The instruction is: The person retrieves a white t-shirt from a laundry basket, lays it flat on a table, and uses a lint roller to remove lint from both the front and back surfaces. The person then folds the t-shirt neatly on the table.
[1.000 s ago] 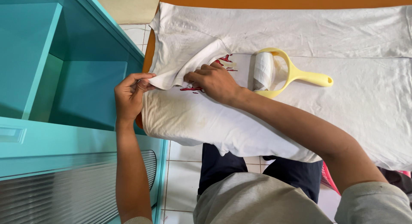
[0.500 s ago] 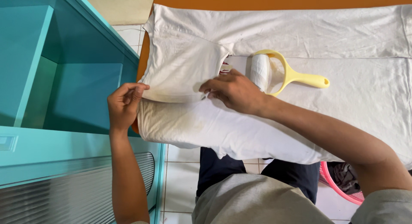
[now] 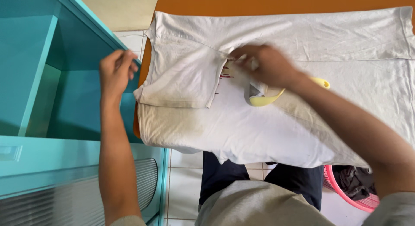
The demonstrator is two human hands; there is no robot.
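The fingers of the right hand (image 3: 268, 64) are blurred by motion above the yellow lint roller (image 3: 264, 95); they appear loosely curled over its roll end, but whether anything is gripped cannot be told. The fingers of the left hand (image 3: 116, 72) are drawn together in a narrow pinch and are held empty in the air, left of the roller and clear of the cloth. The white T-shirt (image 3: 242, 126) is spread under the roller on the orange table (image 3: 276, 1), its sleeve folded flat to the roller's left, with red print showing beside the fold. A slip is judged possible: with the shirt no longer pinned on the left, the cloth could be dragged and bunched if the sticky roll is pulled across it, and the overhanging hem could be tugged off the table edge. Compared with half a second ago, the left hand has let go of the sleeve edge and has been raised toward the teal cabinet (image 3: 52, 79), and the right hand has been moved from the fold onto the roller.
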